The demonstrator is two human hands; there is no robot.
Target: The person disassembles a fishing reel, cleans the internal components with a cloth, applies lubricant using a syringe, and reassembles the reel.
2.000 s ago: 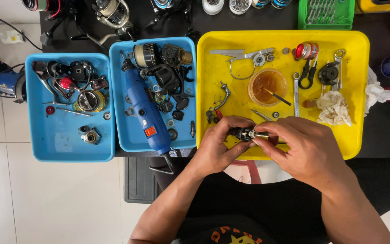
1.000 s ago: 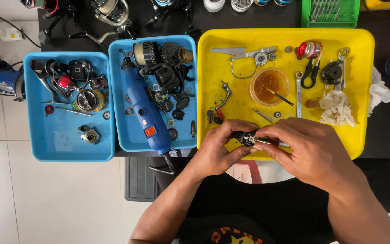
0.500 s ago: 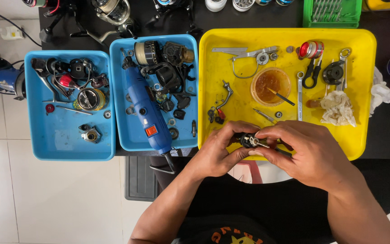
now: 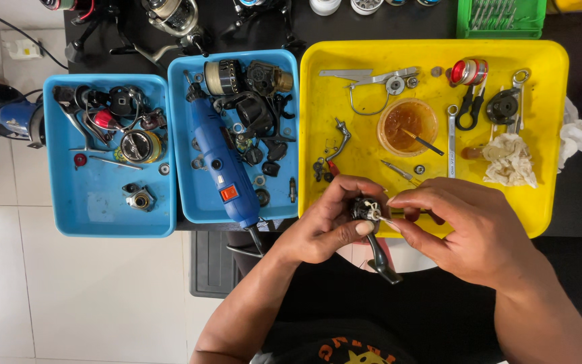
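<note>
Head view: both hands meet at the near edge of the yellow tray. Left hand is closed around a small black fishing-reel body, thumb pressed along its underside; the reel's dark foot stem hangs down toward the person. Right hand pinches a thin light-coloured tool between thumb and forefinger, its tip touching the reel body; tool type cannot be resolved. On the yellow tray: a shallow dish of amber grease with a brush lying in it, a wrench, a red spool, black-handled pliers, a crumpled rag. The middle blue tray holds a blue rotary tool lying diagonally among dark reel parts. The left blue tray holds further small parts.
</note>
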